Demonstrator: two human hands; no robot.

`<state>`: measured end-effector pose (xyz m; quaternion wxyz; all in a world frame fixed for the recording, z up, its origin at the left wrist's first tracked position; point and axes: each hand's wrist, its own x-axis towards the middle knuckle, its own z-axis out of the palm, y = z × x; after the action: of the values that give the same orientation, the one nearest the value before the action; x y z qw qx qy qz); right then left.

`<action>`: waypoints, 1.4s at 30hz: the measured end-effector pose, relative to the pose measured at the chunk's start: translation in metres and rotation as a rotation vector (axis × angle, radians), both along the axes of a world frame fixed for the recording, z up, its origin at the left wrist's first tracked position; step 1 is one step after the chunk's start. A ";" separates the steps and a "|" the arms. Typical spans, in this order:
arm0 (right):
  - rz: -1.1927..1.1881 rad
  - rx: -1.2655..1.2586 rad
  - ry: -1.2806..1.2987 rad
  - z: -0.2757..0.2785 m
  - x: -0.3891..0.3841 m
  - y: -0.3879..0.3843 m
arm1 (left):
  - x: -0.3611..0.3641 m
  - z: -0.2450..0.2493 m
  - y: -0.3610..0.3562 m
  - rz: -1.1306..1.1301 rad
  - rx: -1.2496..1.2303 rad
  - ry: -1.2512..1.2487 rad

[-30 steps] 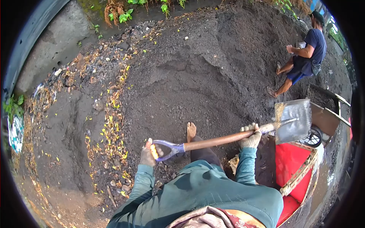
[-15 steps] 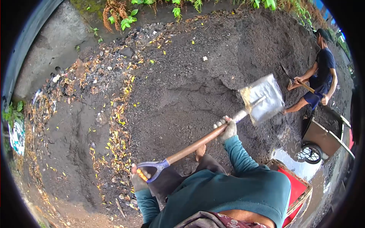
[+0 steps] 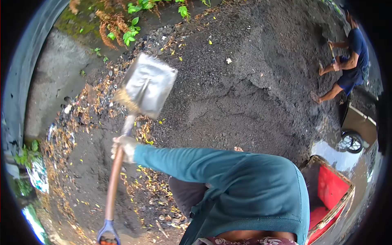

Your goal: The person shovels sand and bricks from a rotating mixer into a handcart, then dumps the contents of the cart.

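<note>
A square-bladed shovel (image 3: 112, 183) stretches along the left of the view, its bare metal blade pointing up and away. My right hand (image 3: 125, 149), in a pale glove, is wrapped round the shaft just below the metal socket, the teal sleeve reaching across my body. Only a bit of my left hand (image 3: 108, 241) shows at the bottom edge, its fingers inside the blue D-shaped handle. Some tan stuff clings to one side of the blade, which carries no visible load. Dark sand (image 3: 228, 110) lies heaped in front of me.
Fallen leaves and stones (image 3: 85, 106) lie along a concrete wall (image 3: 53, 77) at the left. On the right, a co-worker (image 3: 353, 57) holds a wooden-handled tool near a wheeled cart (image 3: 359, 126). A red-lined container (image 3: 332, 188) stands by a puddle (image 3: 332, 155).
The shovel has swung from the right over to the left, both hands still on it. My torso has turned left. The co-worker's posture has changed.
</note>
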<state>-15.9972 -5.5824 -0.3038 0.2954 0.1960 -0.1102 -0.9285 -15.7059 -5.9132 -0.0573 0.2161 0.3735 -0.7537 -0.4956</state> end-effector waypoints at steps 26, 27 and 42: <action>-0.938 0.700 -1.493 -0.253 0.733 0.449 | 0.001 -0.311 0.554 -1.904 0.183 -0.120; -0.969 0.654 -1.421 -0.237 0.733 0.450 | -0.008 -0.289 0.554 -1.888 0.194 -0.082; -0.219 -0.108 -0.065 -0.019 0.000 0.118 | -0.105 0.024 0.151 -0.257 -0.225 0.081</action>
<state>-15.9976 -5.4640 -0.3225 0.1988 0.1964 -0.1904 -0.9411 -15.8109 -5.7623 -0.0328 0.2216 0.2270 -0.8366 -0.4466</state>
